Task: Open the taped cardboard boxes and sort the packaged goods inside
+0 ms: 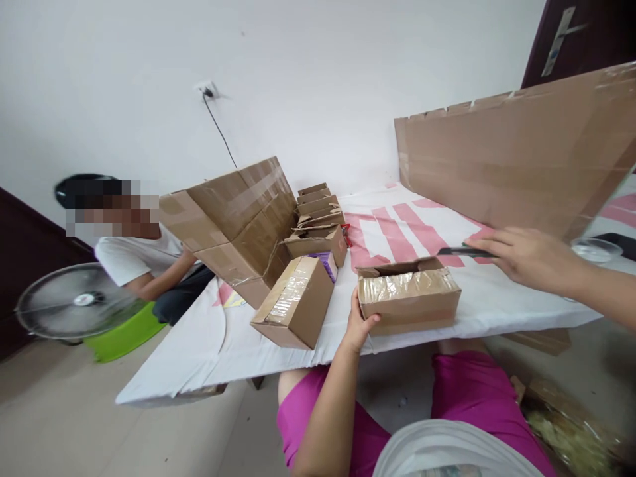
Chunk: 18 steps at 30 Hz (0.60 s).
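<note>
My left hand (358, 324) grips the left end of a small cardboard box (410, 311), thumb on its front face and fingers round the side. Clear tape runs along the box's upper edge, and an opening shows along the top behind it. My right hand (511, 255) is closed round a slim black knife-like tool (464, 252), its tip pointing left, close to the box's back right corner. Another cardboard box (298, 301), taped along its top, lies to the left, touching or close to a purple packet (325, 264).
Several open cardboard boxes (318, 242) stand in a row behind. Large cardboard panels rise at left (233, 232) and right (511, 152) on the white-and-red cloth (382, 232). A clear dish (596, 250) sits at right. Another person (144, 258) sits beyond, near a fan (79, 301).
</note>
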{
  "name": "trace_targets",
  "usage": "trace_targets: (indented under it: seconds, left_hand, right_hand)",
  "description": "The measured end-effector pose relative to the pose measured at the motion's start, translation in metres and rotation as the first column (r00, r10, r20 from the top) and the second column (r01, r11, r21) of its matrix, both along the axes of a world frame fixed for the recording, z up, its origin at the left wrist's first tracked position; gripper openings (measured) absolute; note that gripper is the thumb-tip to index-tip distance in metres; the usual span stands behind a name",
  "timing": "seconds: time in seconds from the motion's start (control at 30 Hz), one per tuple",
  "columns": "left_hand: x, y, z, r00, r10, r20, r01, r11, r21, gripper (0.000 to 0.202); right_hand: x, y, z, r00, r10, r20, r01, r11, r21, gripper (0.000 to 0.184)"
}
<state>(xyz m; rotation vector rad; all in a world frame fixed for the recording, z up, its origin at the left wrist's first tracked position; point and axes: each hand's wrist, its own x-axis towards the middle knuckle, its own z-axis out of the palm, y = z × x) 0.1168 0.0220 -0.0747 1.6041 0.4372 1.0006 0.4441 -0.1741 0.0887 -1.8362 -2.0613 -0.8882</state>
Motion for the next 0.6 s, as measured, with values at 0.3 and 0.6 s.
trace_targets:
  seconds: [0.3,0.6]
  left_hand:
    - [-0.001,-0.002,0.002,1.0,-0.005,0.003,0.005,1.0,-0.016,0.107]
    - [-0.001,-0.005,0.006,1.0,-0.007,0.005,0.008,1.0,-0.026,0.106]
  right_hand:
    - [0.036,-0.008,-0.122,0.887,-0.252,-0.387,0.146,0.948,-0.283,0.028]
    - [0.003,0.009,-0.082,0.87,-0.155,-0.469,0.112,0.987,-0.117,0.033]
